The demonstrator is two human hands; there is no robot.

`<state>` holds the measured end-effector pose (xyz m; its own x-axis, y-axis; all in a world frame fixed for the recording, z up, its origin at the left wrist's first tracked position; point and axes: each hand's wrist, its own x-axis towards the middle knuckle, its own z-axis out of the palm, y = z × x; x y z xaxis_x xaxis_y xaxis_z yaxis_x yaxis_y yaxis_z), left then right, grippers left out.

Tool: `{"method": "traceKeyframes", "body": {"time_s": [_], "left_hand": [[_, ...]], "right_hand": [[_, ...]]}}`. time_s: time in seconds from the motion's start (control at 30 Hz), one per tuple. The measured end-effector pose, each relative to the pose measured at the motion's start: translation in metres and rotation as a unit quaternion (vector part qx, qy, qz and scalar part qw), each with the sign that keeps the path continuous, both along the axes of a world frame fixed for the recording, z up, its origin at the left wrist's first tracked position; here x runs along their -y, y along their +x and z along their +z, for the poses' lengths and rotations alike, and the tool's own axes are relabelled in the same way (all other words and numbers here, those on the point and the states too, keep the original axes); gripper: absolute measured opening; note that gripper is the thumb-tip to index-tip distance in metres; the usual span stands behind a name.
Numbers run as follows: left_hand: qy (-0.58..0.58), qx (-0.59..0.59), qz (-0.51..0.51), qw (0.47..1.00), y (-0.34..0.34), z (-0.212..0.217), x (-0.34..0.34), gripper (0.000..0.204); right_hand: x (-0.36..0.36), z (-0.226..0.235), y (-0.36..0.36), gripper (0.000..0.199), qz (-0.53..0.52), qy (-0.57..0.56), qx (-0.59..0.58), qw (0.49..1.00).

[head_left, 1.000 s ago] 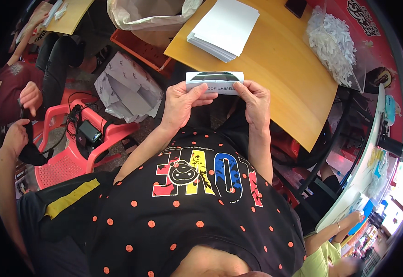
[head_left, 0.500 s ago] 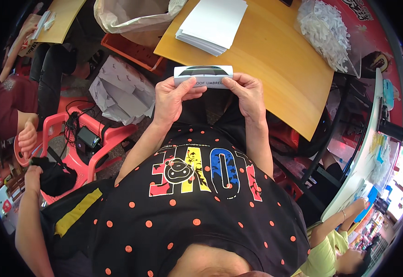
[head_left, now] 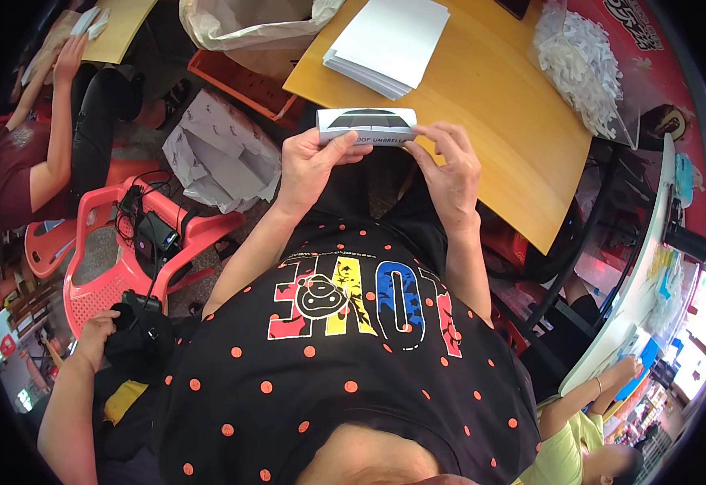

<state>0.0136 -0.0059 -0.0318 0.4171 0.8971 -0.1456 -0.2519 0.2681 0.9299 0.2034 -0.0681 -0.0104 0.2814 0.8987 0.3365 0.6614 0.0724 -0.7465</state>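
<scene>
A white and grey paper sleeve (head_left: pixel 367 128) with a dark umbrella picture is held in front of my body, just off the near edge of the table. It looks curled over at the top. My left hand (head_left: pixel 314 166) grips its left part, thumb on the front and fingers behind. At the right end, my right hand (head_left: pixel 452 171) has its thumb and index fingertip on the edge, its other fingers loosely bent. Beyond the sleeve lies a stack of white paper sheets (head_left: pixel 389 44) on the wooden table (head_left: pixel 482 105).
A clear bag of white strips (head_left: pixel 579 73) sits at the table's right. To the left are a lined bag (head_left: pixel 248 28), an orange crate (head_left: pixel 236 85), a crumpled white sack (head_left: pixel 215 153) and a pink chair (head_left: pixel 94 283). Other people sit at left and right.
My right hand has loosened from the front of the sleeve and shifted to its right edge. The left hand keeps its hold. At far left, a person's arm has risen toward another table.
</scene>
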Motion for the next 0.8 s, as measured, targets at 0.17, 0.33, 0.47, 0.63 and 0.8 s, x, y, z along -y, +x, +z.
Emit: {"method": "traceKeyframes", "body": {"time_s": [0.17, 0.33, 0.47, 0.63, 0.8], "left_hand": [[0.081, -0.042, -0.010, 0.996, 0.002, 0.007, 0.003, 0.022], [0.176, -0.103, -0.015, 0.979, 0.004, 0.013, 0.003, 0.021], [0.239, -0.122, 0.007, 0.963, 0.010, 0.014, 0.005, 0.022], [0.334, -0.149, 0.055, 0.929, 0.015, 0.009, 0.007, 0.021], [0.396, -0.193, 0.074, 0.895, 0.015, 0.007, 0.006, 0.019]], "right_hand": [[-0.001, 0.000, 0.008, 0.015, 0.069, 0.000, 0.046, 0.997], [-0.003, -0.004, 0.017, 0.014, 0.119, 0.009, 0.094, 0.988], [-0.008, -0.001, 0.018, 0.016, 0.127, 0.056, 0.120, 0.983], [-0.009, 0.000, 0.013, 0.017, 0.109, 0.050, 0.115, 0.986], [-0.009, -0.006, 0.013, 0.019, 0.096, 0.087, 0.123, 0.984]]}}
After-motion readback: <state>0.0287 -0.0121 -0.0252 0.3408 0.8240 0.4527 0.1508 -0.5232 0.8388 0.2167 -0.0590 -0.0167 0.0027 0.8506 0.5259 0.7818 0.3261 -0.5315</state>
